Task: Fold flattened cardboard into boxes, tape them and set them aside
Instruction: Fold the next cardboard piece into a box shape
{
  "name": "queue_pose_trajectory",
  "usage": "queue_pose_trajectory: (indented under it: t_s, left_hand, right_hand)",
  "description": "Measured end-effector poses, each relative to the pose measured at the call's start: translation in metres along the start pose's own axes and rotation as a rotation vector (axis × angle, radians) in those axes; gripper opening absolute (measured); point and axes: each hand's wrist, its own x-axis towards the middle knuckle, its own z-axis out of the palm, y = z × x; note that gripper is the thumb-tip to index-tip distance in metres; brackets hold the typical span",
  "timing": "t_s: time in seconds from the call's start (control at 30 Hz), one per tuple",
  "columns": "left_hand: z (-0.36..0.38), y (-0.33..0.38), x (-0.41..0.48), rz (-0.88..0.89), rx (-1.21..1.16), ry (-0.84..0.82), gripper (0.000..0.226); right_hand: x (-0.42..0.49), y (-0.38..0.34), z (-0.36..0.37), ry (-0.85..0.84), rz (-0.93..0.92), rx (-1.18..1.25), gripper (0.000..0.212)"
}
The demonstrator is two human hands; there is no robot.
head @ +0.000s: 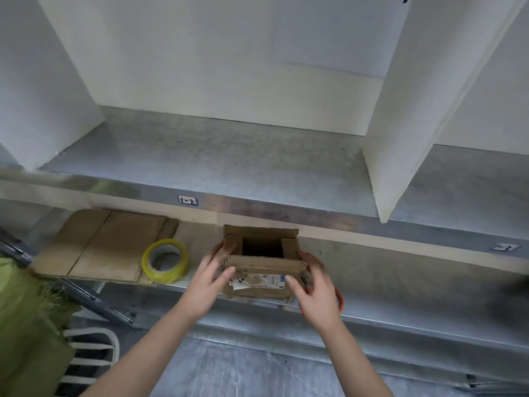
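The left hand (210, 277) and right hand (315, 285) curled their fingers round the box (264, 267). Its top was open, not taped yet. The tape roll (164, 260) sat left of the box.

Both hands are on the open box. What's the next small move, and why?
Probably fold the near flap down over the box: the left hand and right hand grip its sides, its top gapes dark, and the tape roll lies to its left.
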Motion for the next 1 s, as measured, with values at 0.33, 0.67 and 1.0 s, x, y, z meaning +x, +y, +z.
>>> queue_pose_trajectory:
  t_s: [0.33,0.67,1.0]
  left_hand:
    - [-0.026,0.017,0.037,-0.094,-0.079,-0.034,0.080]
    - [-0.027,0.011,0.045,-0.139,-0.228,-0.023,0.030]
    - [-0.019,0.018,0.043,-0.075,-0.188,0.079,0.018]
  right_hand:
    - [0.044,-0.023,-0.005,-0.056,0.236,0.419,0.056]
    - [0.056,-0.015,-0.003,-0.152,0.222,0.398,0.043]
    - [0.051,-0.023,-0.006,-0.069,0.129,0.291,0.031]
